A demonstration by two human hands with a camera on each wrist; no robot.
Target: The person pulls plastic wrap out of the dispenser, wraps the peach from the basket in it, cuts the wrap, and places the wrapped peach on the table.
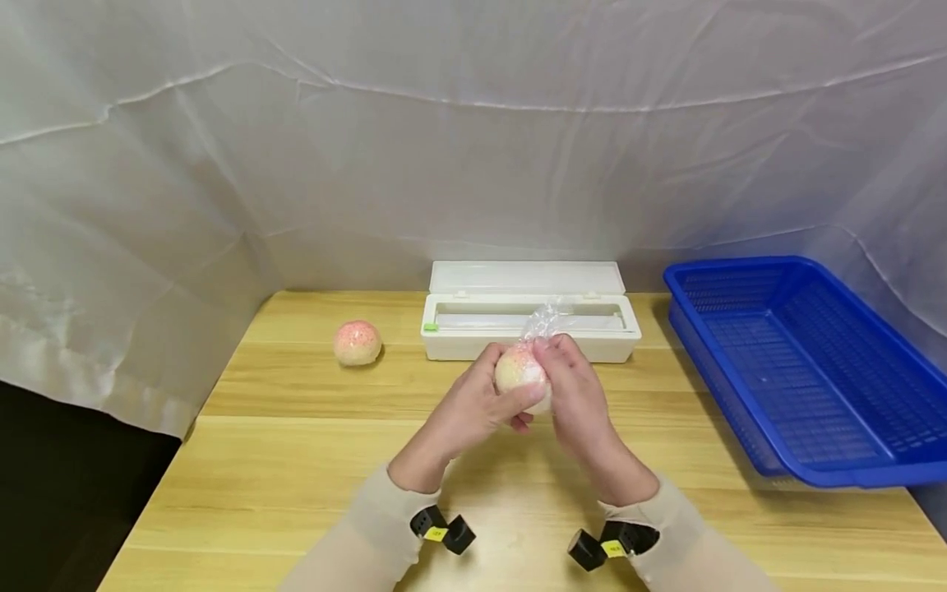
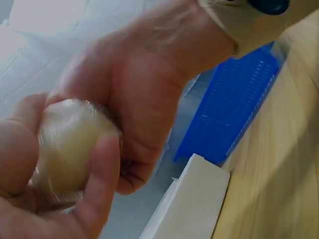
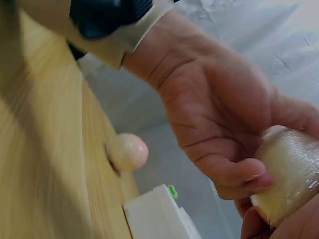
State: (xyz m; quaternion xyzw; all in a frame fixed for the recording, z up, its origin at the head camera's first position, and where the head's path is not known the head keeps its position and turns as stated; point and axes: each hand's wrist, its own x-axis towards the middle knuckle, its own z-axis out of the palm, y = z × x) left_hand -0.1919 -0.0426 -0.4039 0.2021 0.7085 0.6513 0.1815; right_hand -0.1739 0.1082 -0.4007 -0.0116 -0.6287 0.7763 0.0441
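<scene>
A round peach [image 1: 514, 370], pale yellow with a pink blush, is held up over the table in clear plastic wrap [image 1: 546, 319]. My left hand [image 1: 468, 404] grips it from the left, thumb across its near side and fingers beneath. From the right, my right hand [image 1: 580, 399] pinches the wrap against the peach, thumb on the upper right. Loose film sticks up above the thumb. In the left wrist view the wrapped peach [image 2: 72, 149] looks shiny and creased; in the right wrist view the film on the peach [image 3: 291, 164] lies tight.
Behind the hands stands a white wrap dispenser [image 1: 528, 349], lid [image 1: 527, 277] raised, with a roll inside and a green slider at its left end. A second peach [image 1: 358, 343] sits left of it on the wooden table [image 1: 296, 460]. A blue basket [image 1: 740, 411] stands at right.
</scene>
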